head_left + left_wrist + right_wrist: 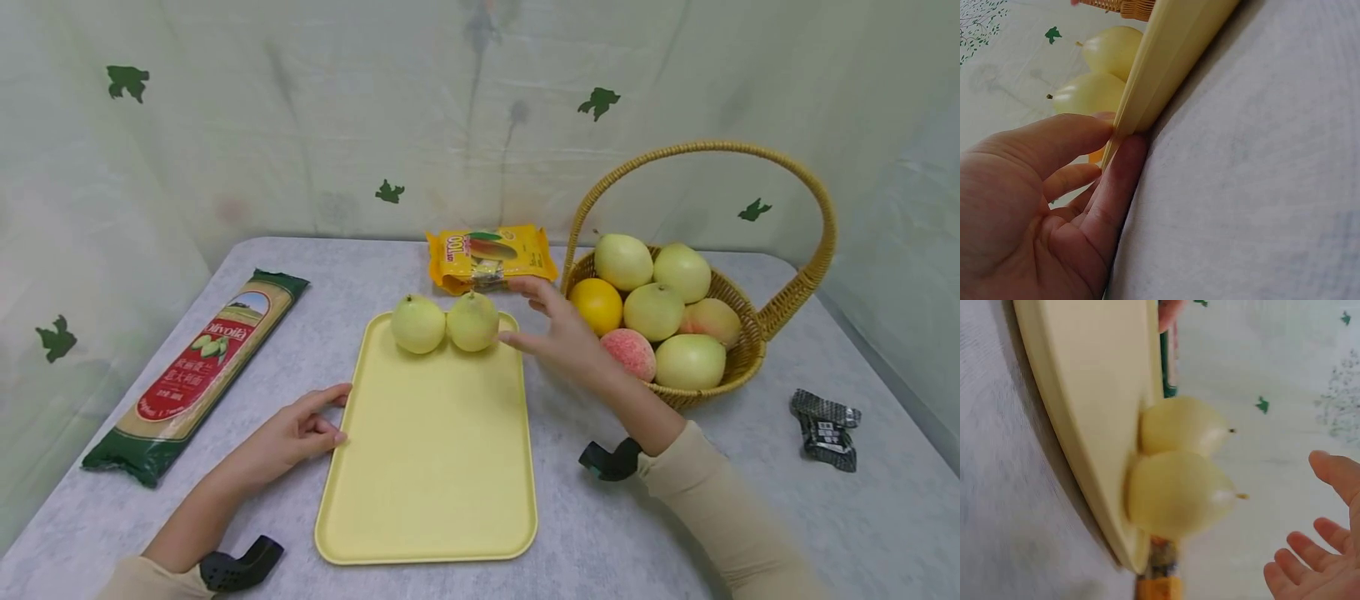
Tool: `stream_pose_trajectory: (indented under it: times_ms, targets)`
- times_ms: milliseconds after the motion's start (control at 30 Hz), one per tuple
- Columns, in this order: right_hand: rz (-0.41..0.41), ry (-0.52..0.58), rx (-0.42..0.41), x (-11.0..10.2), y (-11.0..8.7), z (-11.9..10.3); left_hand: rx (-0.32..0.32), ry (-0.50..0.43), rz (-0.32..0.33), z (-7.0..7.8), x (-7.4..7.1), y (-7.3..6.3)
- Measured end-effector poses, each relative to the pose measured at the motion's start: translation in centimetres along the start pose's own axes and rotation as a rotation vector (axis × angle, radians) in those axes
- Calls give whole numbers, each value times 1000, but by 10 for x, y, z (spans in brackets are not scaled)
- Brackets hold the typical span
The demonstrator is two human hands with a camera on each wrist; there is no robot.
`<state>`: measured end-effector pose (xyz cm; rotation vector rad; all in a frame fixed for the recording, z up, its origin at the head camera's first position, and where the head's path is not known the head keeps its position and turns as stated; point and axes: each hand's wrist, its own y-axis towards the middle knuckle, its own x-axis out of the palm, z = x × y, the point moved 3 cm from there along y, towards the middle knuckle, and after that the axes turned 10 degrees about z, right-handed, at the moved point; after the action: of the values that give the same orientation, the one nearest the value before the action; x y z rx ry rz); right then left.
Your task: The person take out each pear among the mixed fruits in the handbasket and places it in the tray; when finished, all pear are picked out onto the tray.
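My left hand [288, 433] is at the left rim of a yellow tray [427, 467]; in the left wrist view, thumb and finger pinch that rim [1138, 94]. Two pale yellow-green pears sit side by side at the tray's far end, a left pear [417, 324] and a right pear [472, 322]. Just right of the right pear is my right hand [566, 337], fingers spread and nothing in it. The right wrist view shows a gap between that hand [1329, 550] and the nearer pear [1179, 495].
A handled wicker basket [742, 367] of pears, peaches and an orange [596, 306] stands at right. Behind the tray lies a yellow snack packet [491, 257]. A long pasta bag [198, 367] is at left, small black wrapped items [827, 429] at far right.
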<state>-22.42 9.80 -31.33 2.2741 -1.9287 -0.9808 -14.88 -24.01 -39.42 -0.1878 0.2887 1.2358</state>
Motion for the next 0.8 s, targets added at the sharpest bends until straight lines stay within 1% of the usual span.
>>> stream_pose_trajectory:
  times_ms: [67,133,233,400,533,667,800]
  targets:
    - [30,-35,-59,-16,-7,-8,1,2,3,0,0,0]
    - [60,-78,-99,-33,-13,-13,3,1,3,-1,0,0]
    - [98,-125,-123,-57,-17,-17,7,-5,-1,-1,0,0]
    - [142,-229,-107,-94,-10,-19,6,-9,-1,-1,0,0]
    - [160,-280,-85,-116,2,-15,6,-11,-1,-1,0,0]
    - [149,-318,-54,-129,16,-7,13,-16,-1,-1,0,0]
    - [119,-373,-12,-136,28,3,10,-8,5,-1,0,0]
